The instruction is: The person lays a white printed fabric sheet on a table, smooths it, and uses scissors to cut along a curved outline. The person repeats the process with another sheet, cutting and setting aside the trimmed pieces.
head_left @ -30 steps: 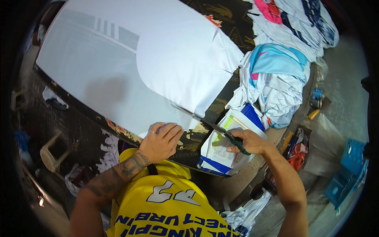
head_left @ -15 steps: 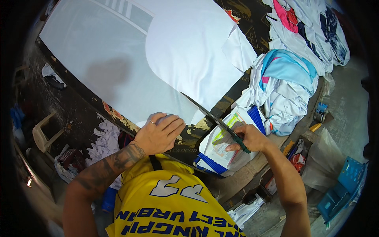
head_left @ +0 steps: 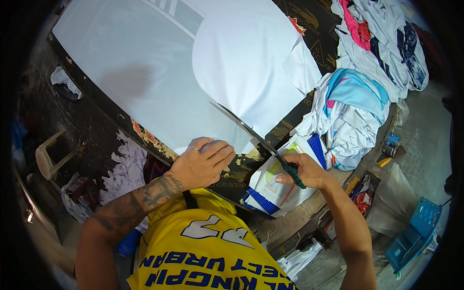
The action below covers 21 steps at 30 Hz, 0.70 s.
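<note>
A large sheet of pale grey and white fabric [head_left: 159, 87] lies over the dark patterned table. Its white part [head_left: 251, 63] curves back to the right beside the grey. My right hand [head_left: 304, 170] grips long dark scissors [head_left: 261, 140] by green-wrapped handles, the thumb and fingers around them. The blades point up and left into the fabric, along the border between grey and white. My left hand [head_left: 205, 162] rests on the near edge of the fabric, left of the blades, with the fingers slightly bent and nothing seen in them.
Heaped white and light-blue cloth [head_left: 357, 116] sits right of the fabric, with more garments [head_left: 386, 43] behind. A printed bag with blue edges [head_left: 263, 193] lies under my right hand. A blue plastic chair [head_left: 415, 237] is at lower right, cloth scraps [head_left: 125, 169] at left.
The scissors have moved a little up and left, farther along the fabric. My left hand has shifted slightly right. The whole view has shifted slightly.
</note>
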### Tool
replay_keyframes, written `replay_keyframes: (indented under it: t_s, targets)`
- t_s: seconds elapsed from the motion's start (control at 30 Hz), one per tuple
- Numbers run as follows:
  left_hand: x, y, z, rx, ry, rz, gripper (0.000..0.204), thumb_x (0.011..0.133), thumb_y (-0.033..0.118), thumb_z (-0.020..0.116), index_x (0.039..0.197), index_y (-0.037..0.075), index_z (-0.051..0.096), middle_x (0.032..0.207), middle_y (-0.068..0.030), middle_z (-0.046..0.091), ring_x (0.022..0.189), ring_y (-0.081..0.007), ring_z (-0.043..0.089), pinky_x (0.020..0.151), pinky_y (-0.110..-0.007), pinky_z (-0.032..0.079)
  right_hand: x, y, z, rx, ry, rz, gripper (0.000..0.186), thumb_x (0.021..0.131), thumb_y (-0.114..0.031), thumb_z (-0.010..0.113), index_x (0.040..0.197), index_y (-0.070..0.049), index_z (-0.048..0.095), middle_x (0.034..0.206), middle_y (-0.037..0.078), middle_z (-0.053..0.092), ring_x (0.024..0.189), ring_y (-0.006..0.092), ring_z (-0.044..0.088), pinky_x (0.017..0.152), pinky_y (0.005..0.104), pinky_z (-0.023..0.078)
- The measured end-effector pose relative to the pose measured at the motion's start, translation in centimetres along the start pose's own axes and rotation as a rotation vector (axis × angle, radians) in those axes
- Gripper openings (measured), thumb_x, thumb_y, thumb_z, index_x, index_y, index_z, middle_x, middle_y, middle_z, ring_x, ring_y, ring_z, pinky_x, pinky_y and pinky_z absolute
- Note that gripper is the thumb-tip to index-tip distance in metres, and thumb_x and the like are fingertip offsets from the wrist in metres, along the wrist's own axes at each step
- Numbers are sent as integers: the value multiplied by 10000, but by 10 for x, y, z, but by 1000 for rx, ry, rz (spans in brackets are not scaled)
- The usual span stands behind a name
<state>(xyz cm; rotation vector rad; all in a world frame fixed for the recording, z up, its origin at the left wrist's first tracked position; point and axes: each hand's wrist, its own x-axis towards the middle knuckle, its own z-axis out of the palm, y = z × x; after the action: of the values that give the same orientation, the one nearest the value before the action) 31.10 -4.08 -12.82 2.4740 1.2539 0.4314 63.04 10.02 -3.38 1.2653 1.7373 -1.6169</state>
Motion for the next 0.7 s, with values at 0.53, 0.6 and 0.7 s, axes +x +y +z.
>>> replay_keyframes:
  t_s: [0.53, 0.6, 0.7]
  targets:
    - [1, -1, 0, -54, 20, -2, 536, 857, 319, 682, 1345, 98, 684, 1422, -18, 595, 1376, -213, 496, 1156, -432, 377, 17, -26, 0, -108, -8, 119, 663, 792, -593, 934, 731, -33, 584, 627, 19, 476, 628, 153, 461, 601, 366, 391]
    - [1, -1, -1, -54, 27, -6, 516, 863, 304, 676, 1334, 95, 694, 1424, -19, 601, 1376, -214, 496, 1159, -430, 369, 20, -32, 5, -116, 29, 128, 683, 771, -612, 939, 728, -25, 594, 621, 37, 491, 629, 169, 480, 607, 371, 405]
    - [-1, -2, -1, -46, 14, -1, 476, 881, 267, 660, 1317, 84, 711, 1429, -23, 613, 1380, -214, 495, 1153, -433, 368, 27, -41, 13, -55, 51, 154, 737, 729, -660, 939, 720, -6, 601, 621, 83, 535, 627, 199, 511, 612, 380, 431]
